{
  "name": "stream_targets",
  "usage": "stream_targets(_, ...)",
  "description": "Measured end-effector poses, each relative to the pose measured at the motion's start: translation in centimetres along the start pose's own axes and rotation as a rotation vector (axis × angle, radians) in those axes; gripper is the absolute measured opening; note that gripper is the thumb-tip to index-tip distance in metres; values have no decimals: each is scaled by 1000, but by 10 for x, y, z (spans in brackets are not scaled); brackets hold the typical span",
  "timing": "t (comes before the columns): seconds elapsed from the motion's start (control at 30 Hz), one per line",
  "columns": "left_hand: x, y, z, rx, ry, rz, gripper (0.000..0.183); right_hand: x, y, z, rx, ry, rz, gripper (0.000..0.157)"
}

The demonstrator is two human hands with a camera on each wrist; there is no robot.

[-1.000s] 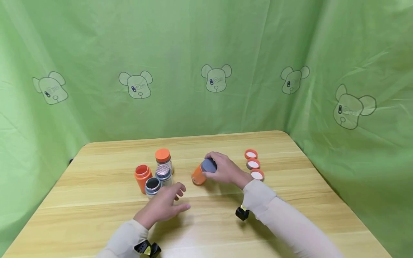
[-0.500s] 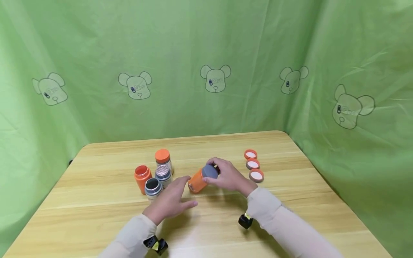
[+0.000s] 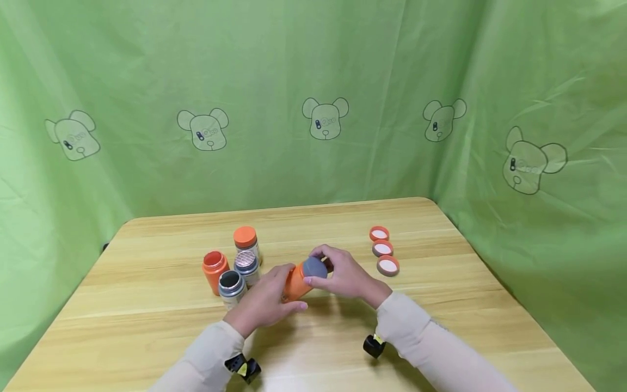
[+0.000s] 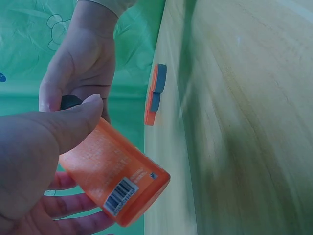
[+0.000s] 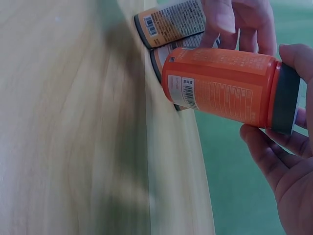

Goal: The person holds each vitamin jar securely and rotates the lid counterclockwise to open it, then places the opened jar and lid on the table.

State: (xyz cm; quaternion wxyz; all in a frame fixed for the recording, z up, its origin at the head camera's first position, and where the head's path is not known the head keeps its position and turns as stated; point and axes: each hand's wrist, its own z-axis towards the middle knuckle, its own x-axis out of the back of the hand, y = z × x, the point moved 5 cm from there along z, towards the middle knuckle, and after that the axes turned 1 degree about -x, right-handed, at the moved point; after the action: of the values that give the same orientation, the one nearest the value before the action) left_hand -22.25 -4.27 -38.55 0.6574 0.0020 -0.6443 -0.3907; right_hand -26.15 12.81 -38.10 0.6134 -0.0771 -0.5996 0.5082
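An orange bottle [image 3: 296, 284] with a dark grey lid [image 3: 315, 267] is held tilted above the table, its base toward my left hand. My right hand [image 3: 349, 275] grips it by the lid, thumb and fingers round the rim, as the right wrist view shows with the grey lid [image 5: 285, 98]. My left hand [image 3: 264, 299] is at the bottle's lower part. Its fingers reach behind the orange body [image 4: 115, 169] fairly straight, and the thumb stands out on the near side. A barcode label shows near the base.
Left of my hands stand an open orange bottle [image 3: 214, 272], an open grey-necked bottle [image 3: 232, 288], a foil-sealed bottle [image 3: 247, 264] and an orange-capped bottle [image 3: 246, 239]. Three upturned lids [image 3: 382, 249] lie in a row at the right. Green curtains [image 3: 313, 179] surround the wooden table [image 3: 161, 305].
The orange bottle has come nearer to me and been tilted further in my right hand. My left hand has moved right and forward to the bottle's body.
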Motion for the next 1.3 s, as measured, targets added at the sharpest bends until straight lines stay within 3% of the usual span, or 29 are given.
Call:
stream_targets(0.5,2,5,4,-30,5,17,72,-1,-9,-2,21,-7,37,42)
stream_targets(0.97,-1,7,5,-60,93,74,66,-3,-15,-4,39,-12,51,40)
stream_targets(1.17,1,7,6,-68,150,115,59,-3,-17,-3,104,11,-30,36)
stream_targets(1.3,2,8,7,-82,137,108,53,-2,-16,-5,113,25,-103,34)
